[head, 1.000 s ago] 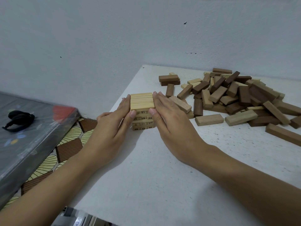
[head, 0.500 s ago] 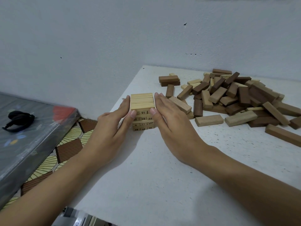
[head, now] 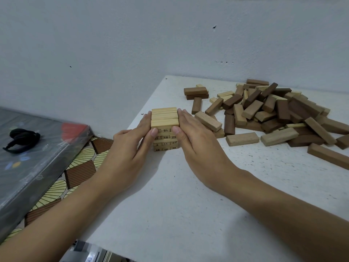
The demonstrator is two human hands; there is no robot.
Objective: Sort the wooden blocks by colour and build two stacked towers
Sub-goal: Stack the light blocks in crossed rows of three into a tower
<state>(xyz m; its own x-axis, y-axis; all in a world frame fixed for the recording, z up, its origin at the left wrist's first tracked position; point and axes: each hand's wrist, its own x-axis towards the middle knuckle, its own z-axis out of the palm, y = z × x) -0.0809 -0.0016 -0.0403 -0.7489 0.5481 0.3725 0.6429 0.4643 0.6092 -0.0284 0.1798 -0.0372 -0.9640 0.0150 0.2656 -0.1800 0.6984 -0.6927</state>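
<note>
Pale tower (head: 164, 127) sits near the left edge of the tabletop (head: 188, 205), left hand (head: 128, 154) and right hand (head: 200, 148) pressing its sides straight-fingered, grip unclenched; blocks look light, rigid, loose, so squeeze sidewalls gently.

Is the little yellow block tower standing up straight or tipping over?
Upright. The light-wood tower stands level on the table, its layers squared, with the left hand and right hand pressing its sides.

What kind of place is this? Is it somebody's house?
Probably a room in a home, though that's a guess: a white table against a plain painted wall, a patterned floor beside it, and a loose pile of wooden blocks for playing.
</note>
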